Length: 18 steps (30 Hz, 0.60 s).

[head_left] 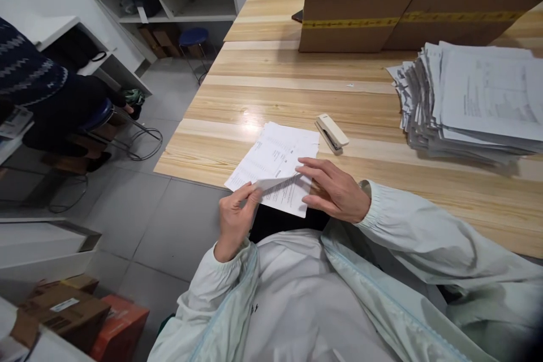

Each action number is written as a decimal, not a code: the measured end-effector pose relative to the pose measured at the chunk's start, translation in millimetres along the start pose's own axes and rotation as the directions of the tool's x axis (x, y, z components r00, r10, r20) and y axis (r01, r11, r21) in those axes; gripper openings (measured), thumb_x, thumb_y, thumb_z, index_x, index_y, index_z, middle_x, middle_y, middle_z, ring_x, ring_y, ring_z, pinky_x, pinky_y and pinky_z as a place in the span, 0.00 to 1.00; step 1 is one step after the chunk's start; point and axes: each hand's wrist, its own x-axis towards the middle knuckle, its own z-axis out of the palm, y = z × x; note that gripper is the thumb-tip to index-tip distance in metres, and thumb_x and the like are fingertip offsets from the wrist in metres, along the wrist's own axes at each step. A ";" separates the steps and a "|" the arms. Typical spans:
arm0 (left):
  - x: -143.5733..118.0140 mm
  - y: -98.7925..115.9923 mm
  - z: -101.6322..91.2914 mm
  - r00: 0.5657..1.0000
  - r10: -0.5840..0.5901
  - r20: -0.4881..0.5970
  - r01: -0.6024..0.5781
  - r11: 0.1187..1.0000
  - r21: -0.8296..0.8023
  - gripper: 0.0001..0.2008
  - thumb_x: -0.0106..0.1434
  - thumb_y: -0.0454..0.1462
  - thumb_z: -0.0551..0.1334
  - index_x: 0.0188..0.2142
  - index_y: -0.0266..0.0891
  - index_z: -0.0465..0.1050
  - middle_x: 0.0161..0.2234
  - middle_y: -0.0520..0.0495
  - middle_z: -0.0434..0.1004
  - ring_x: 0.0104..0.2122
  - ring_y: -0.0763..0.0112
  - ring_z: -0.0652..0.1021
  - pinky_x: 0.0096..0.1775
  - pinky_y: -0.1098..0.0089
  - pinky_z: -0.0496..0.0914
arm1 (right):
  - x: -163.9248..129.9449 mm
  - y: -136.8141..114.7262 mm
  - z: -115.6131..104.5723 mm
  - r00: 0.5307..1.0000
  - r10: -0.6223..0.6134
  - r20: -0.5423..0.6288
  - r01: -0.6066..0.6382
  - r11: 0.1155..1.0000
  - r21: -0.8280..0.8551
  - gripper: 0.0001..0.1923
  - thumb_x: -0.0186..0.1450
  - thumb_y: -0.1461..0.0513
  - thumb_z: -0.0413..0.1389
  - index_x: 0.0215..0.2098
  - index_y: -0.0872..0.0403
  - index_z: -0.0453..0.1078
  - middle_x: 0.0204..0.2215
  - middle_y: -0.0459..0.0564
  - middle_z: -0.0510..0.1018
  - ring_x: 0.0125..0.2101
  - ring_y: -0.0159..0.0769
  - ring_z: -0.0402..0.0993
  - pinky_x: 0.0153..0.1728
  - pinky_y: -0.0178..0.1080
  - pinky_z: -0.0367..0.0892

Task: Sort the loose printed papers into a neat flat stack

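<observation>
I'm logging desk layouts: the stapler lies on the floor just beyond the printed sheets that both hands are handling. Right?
Not quite. The head view shows the stapler lying on the wooden table, not the floor, just beyond the printed sheets that the left hand and right hand handle.

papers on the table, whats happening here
A person in a pale jacket sits at the wooden table handling a small set of printed sheets at its near edge. The left hand pinches and lifts the near corner, while the right hand lies flat on the sheets. A beige stapler lies just beyond, untouched. A tall stack of papers sits to the right, before cardboard boxes.
</observation>
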 end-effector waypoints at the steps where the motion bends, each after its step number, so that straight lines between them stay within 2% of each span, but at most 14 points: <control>1: 1.5 1.2 1.2 0.996 -0.063 -0.059 0.061 0.998 -0.026 0.12 0.65 0.43 0.64 0.30 0.40 0.80 0.26 0.53 0.80 0.31 0.67 0.80 0.38 0.70 0.74 | -3.4 -1.4 -3.2 1.000 -0.002 0.006 0.002 1.000 0.007 0.29 0.69 0.46 0.54 0.63 0.50 0.64 0.62 0.63 0.70 0.59 0.50 0.70 0.56 0.54 0.70; 3: 5.6 1.6 4.1 0.976 -0.145 -0.161 0.131 0.987 -0.096 0.15 0.65 0.46 0.63 0.27 0.38 0.77 0.21 0.54 0.73 0.26 0.72 0.74 0.31 0.73 0.68 | -10.7 -5.4 -9.1 1.000 -0.006 0.017 0.006 1.000 -0.009 0.34 0.65 0.40 0.56 0.63 0.47 0.65 0.63 0.61 0.69 0.61 0.53 0.67 0.58 0.58 0.68; 6: 11.9 -2.5 8.2 0.940 -0.219 -0.260 0.159 0.960 -0.232 0.16 0.65 0.48 0.62 0.30 0.38 0.74 0.23 0.54 0.71 0.26 0.75 0.70 0.31 0.75 0.66 | -21.0 -12.5 -14.5 0.998 -0.057 -0.025 0.055 0.996 -0.071 0.37 0.59 0.37 0.60 0.60 0.44 0.68 0.63 0.57 0.70 0.64 0.57 0.64 0.59 0.61 0.67; 9: 13.4 -7.9 11.9 0.923 -0.266 -0.278 0.173 0.932 -0.318 0.16 0.65 0.49 0.62 0.31 0.38 0.73 0.25 0.54 0.71 0.26 0.76 0.70 0.31 0.76 0.65 | -25.4 -17.7 -15.7 0.992 -0.088 -0.093 0.081 0.994 -0.079 0.28 0.61 0.46 0.64 0.57 0.44 0.71 0.59 0.56 0.75 0.61 0.55 0.68 0.56 0.59 0.71; 10: 12.1 -8.9 13.4 0.921 -0.271 -0.279 0.174 0.929 -0.328 0.16 0.65 0.49 0.62 0.31 0.38 0.73 0.25 0.54 0.72 0.26 0.76 0.70 0.31 0.76 0.66 | -24.7 -18.5 -15.1 0.993 -0.051 -0.108 0.046 0.998 -0.050 0.23 0.63 0.51 0.63 0.55 0.44 0.72 0.57 0.57 0.76 0.59 0.53 0.71 0.54 0.57 0.72; 12: 6.9 -8.0 16.8 0.915 -0.271 -0.298 0.173 0.933 -0.317 0.16 0.65 0.50 0.62 0.32 0.39 0.73 0.24 0.54 0.72 0.25 0.76 0.71 0.31 0.75 0.67 | -19.8 -18.6 -12.3 0.985 0.122 -0.122 -0.113 0.991 0.076 0.14 0.67 0.56 0.59 0.51 0.46 0.74 0.52 0.56 0.79 0.54 0.49 0.75 0.52 0.55 0.74; 13: 3.2 -6.1 18.4 0.916 -0.261 -0.304 0.169 0.940 -0.297 0.16 0.65 0.49 0.63 0.32 0.39 0.73 0.23 0.54 0.73 0.25 0.75 0.72 0.31 0.75 0.67 | -16.0 -18.1 -10.0 0.966 0.235 -0.108 -0.214 0.961 0.176 0.12 0.69 0.56 0.57 0.50 0.47 0.74 0.50 0.56 0.80 0.51 0.47 0.77 0.51 0.54 0.75; 15: -4.8 0.6 20.3 0.951 -0.193 -0.242 0.136 0.963 -0.233 0.13 0.65 0.47 0.63 0.33 0.40 0.75 0.26 0.52 0.78 0.29 0.72 0.77 0.37 0.71 0.72 | -6.8 -16.5 -4.0 0.892 0.450 -0.030 -0.398 0.818 0.415 0.14 0.71 0.54 0.54 0.51 0.49 0.73 0.47 0.55 0.81 0.46 0.42 0.80 0.46 0.49 0.78; 17: -10.7 9.7 19.3 0.998 -0.047 -0.050 0.038 0.985 -0.169 0.09 0.66 0.44 0.63 0.35 0.42 0.78 0.35 0.48 0.84 0.39 0.66 0.82 0.50 0.64 0.72 | 2.7 -15.2 3.3 0.815 0.574 0.077 -0.491 0.613 0.619 0.19 0.70 0.49 0.55 0.53 0.50 0.71 0.45 0.54 0.81 0.41 0.39 0.81 0.40 0.45 0.80; 18: -11.7 14.4 17.7 0.998 0.028 0.062 -0.018 0.988 -0.153 0.08 0.66 0.43 0.63 0.37 0.43 0.79 0.40 0.47 0.85 0.45 0.63 0.82 0.57 0.61 0.69 | 7.1 -15.0 7.1 0.790 0.603 0.114 -0.500 0.526 0.688 0.22 0.69 0.47 0.55 0.53 0.51 0.71 0.43 0.53 0.81 0.38 0.38 0.81 0.37 0.43 0.80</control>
